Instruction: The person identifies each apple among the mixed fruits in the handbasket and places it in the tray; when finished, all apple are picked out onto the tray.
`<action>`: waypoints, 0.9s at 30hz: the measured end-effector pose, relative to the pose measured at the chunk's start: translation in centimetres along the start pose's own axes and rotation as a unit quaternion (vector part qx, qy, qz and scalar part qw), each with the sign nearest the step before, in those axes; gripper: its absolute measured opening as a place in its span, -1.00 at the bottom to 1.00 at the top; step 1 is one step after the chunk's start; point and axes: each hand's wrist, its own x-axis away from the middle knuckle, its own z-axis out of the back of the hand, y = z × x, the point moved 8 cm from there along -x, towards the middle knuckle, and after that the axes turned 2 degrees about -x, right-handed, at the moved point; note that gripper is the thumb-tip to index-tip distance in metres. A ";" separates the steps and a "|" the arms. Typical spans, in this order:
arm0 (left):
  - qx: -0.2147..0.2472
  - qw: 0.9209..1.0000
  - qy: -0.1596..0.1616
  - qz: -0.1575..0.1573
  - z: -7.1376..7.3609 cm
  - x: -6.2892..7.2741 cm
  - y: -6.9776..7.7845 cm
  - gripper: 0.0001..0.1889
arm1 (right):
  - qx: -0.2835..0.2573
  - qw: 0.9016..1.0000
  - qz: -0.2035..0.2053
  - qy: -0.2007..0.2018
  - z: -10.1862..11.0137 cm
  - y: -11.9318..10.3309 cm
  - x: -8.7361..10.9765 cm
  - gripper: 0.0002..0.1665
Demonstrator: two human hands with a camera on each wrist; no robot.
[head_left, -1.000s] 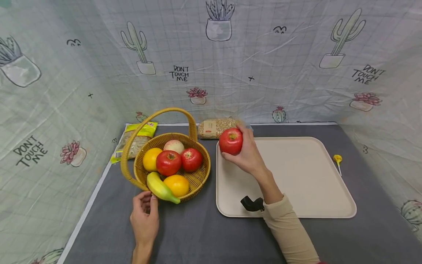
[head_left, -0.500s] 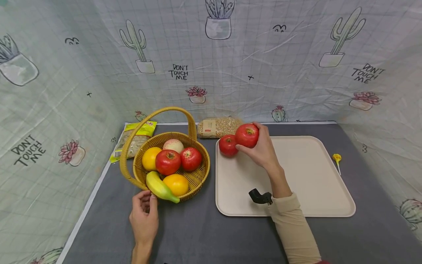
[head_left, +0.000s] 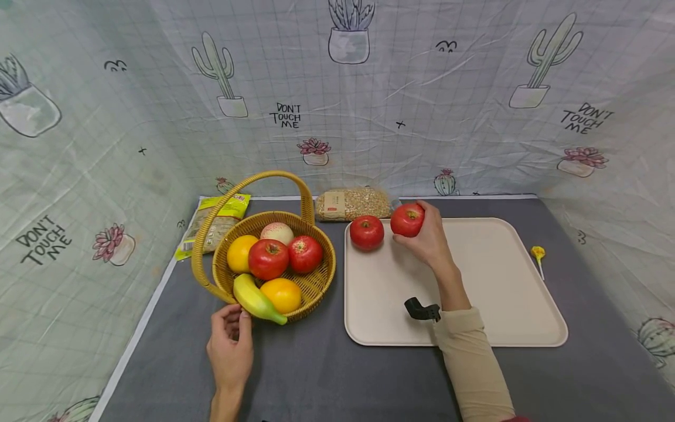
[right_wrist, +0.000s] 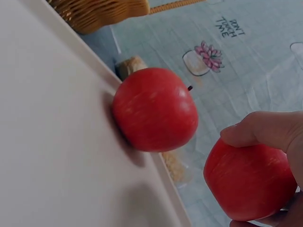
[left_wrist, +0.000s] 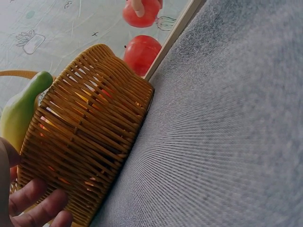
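My right hand holds a red apple between thumb and fingers over the back of the beige tray. In the right wrist view, a gap shows between this held apple and the tray, with a shadow below. A second red apple sits in the tray's back left corner. My left hand pinches the near rim of the yellow wicker basket, beside its handle. Inside the basket are two red apples, orange fruits, a pale peach-like fruit and a banana.
Behind the tray's left end lies a clear bag of grains. A yellow-and-clear packet is behind the basket on the left. To the tray's right is a yellow lollipop. A patterned cloth hangs around the grey table.
One apple was left in the tray's back left corner as my right hand shifted right with the other, then lowered it slightly. My left hand has stayed at the basket rim.
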 end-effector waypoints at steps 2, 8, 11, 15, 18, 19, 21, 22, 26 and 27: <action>0.002 1.000 0.000 -0.002 0.0 0.0 0.0 -0.79 | 0.002 1.000 -0.014 -0.004 -0.3 0.7 -0.1 0.13; 0.003 1.000 0.004 -0.008 0.0 -0.1 0.1 -0.79 | -0.001 0.999 -0.049 -0.018 -1.2 2.3 -0.3 0.13; 0.002 1.000 0.005 -0.010 0.0 -0.1 0.2 -0.79 | 0.004 0.998 -0.052 -0.024 -1.6 2.8 -0.4 0.14; 0.000 1.000 0.006 -0.012 0.0 -0.1 0.3 -0.79 | 0.011 0.998 -0.050 -0.030 -1.9 3.3 -0.5 0.15; -0.001 1.000 0.007 -0.013 0.0 -0.1 0.2 -0.79 | 0.012 0.998 -0.047 -0.031 -2.1 3.6 -0.6 0.16; -0.002 1.000 0.008 -0.014 0.0 -0.1 0.2 -0.79 | 0.011 0.998 -0.047 -0.032 -2.2 3.7 -0.6 0.16; -0.002 1.000 0.008 -0.015 0.1 0.0 0.2 -0.79 | 0.011 0.998 -0.047 -0.032 -2.3 3.9 -0.7 0.17; -0.002 1.000 0.007 -0.015 0.0 0.0 0.1 -0.79 | 0.011 0.998 -0.047 -0.032 -2.4 4.0 -0.7 0.17; -0.004 1.000 0.001 -0.012 0.0 0.0 0.0 -0.79 | 0.008 0.998 -0.052 -0.034 -2.6 4.3 -0.8 0.18; -0.005 1.000 0.000 -0.011 0.0 0.0 0.0 -0.79 | 0.007 0.998 -0.055 -0.035 -2.7 4.4 -0.8 0.18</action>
